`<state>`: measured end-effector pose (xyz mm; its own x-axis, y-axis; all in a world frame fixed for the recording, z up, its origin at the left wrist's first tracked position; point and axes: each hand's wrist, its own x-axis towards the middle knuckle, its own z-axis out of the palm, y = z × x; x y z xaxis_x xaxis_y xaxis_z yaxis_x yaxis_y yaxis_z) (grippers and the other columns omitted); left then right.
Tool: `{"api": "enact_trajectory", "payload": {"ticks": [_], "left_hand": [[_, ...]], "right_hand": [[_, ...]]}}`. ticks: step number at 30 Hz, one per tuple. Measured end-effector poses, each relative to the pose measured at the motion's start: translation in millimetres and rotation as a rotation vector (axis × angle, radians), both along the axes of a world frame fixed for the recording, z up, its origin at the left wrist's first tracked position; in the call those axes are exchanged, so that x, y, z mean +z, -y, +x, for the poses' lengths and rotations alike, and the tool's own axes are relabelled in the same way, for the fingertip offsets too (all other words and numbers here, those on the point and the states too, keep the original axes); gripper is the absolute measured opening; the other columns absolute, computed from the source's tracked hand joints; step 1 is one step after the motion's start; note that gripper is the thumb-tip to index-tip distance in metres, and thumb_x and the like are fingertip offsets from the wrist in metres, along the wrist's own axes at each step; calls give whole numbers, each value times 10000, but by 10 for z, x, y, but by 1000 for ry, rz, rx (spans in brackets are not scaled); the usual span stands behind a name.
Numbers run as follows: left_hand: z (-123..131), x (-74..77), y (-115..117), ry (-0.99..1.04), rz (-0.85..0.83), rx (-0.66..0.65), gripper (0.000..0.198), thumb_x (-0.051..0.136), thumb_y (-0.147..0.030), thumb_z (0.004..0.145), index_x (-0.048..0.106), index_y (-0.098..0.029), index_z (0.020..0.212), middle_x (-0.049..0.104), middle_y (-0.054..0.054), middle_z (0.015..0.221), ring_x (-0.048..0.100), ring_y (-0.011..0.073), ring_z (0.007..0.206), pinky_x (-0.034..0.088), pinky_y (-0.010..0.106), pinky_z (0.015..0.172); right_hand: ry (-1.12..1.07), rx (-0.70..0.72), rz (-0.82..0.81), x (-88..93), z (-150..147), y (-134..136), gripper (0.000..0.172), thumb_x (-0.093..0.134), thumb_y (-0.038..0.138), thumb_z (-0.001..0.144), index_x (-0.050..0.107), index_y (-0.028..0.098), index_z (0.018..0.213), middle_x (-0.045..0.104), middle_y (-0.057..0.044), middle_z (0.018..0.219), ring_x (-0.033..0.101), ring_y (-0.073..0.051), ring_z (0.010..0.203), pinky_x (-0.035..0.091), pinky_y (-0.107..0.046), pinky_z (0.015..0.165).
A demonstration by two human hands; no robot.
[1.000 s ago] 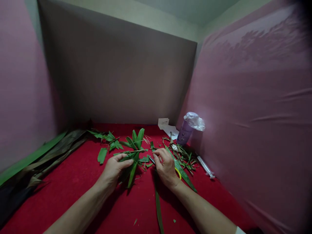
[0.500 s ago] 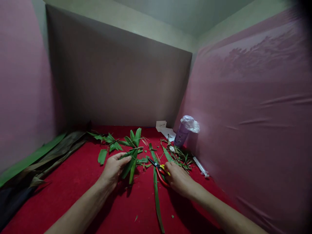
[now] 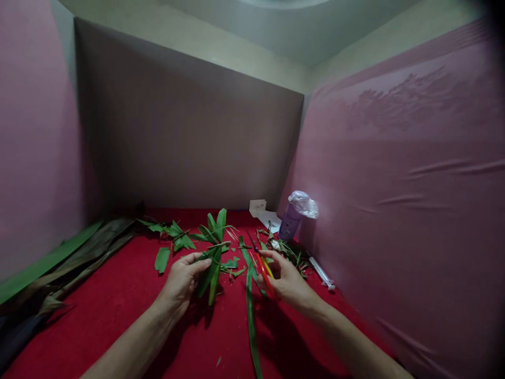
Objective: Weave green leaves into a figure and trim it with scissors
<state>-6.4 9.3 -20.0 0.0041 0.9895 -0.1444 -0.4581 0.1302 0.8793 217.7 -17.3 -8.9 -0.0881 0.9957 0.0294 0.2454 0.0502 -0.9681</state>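
My left hand (image 3: 185,279) pinches a tied figure of folded green leaves (image 3: 211,266) between thumb and fingers. A thin twig (image 3: 219,244) crosses that bundle near its middle, with leaf blades fanning out above and hanging below. In my right hand (image 3: 286,276) are scissors (image 3: 263,263) with red and yellow handles, their dark blades pointing away from me and up. A long green leaf strip (image 3: 251,316) lies on the red cloth between my hands, just left of the scissors. Leaf scraps (image 3: 231,264) are scattered beyond the hands.
Dried leaves and twigs (image 3: 294,253) are heaped at the right, beside a syringe (image 3: 321,273) and a purple tumbler (image 3: 290,221) under clear plastic. White paper cards (image 3: 258,207) stand behind. Large long leaves (image 3: 59,252) lie at left; cut leaves (image 3: 179,236) sit farther back.
The scissors have turned from pointing up-left to pointing nearly straight away, and their blades look closer together. My left hand keeps its hold on the leaf bundle. The view has shifted slightly.
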Motion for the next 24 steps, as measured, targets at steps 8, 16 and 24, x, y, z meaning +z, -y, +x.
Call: {"api": "enact_trajectory", "payload": {"ticks": [8,16,24], "left_hand": [[30,-38,-9,-33,-16,-15,219,717,-65,576,576,-143,724,693,35,578,624,145,472,512,233,469],[61,-55,17,-50,-25,-40,255,762,-112,526,575,-152,695,680,10,535,605,133,441,497,225,456],[57,-109,-25,-81,-26,-36,353,799,-167,483,557,-163,740,690,14,557,625,159,473,484,239,464]], "right_hand": [[-125,63,-68,32,-168,-27,520,632,623,628,460,195,870,437,91,526,371,-58,363,355,-171,287],[-240,11,-94,-22,-297,-132,518,636,642,631,440,205,829,434,100,470,341,-46,318,307,-138,241],[-273,21,-61,-18,-358,-157,496,682,591,619,484,176,806,476,80,461,357,-48,291,286,-146,246]]}}
